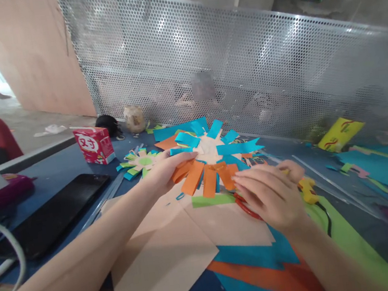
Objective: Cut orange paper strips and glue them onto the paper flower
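Note:
My left hand is closed on a paper flower, its thumb on the pale round centre. Blue strips ring the upper part of the flower, and orange strips hang along the lower edge. My right hand has its fingers bent together, the fingertips at the rightmost orange strip. Just under those fingers lie red-handled scissors, partly covered by the hand. A yellow glue gun with a black cord rests beside the right hand. A short green strip lies below the flower.
Pale paper sheets cover the table's front, with blue and orange sheets alongside. A smaller paper flower, a red box, a jar and a black phone stand or lie leftward. A perforated metal screen rises behind.

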